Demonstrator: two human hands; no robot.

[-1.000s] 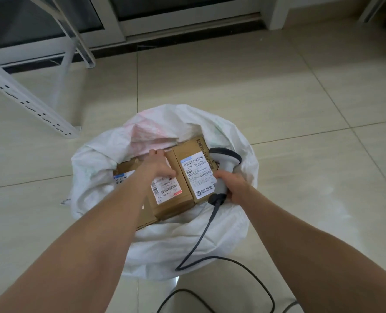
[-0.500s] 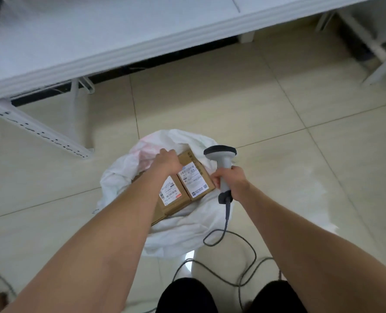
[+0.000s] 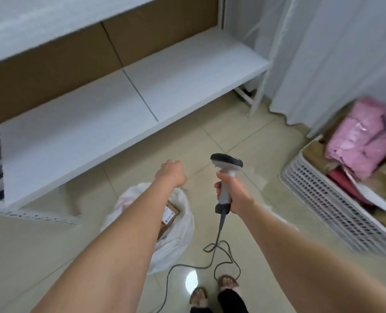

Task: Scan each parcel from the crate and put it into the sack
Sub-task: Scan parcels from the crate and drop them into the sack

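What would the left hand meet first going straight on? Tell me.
Likely the front edge of the low white shelf; the left hand points across floor toward it, depth unclear.

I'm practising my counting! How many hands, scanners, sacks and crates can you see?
hands: 2, the left hand and the right hand
scanner: 1
sack: 1
crate: 1
total: 5
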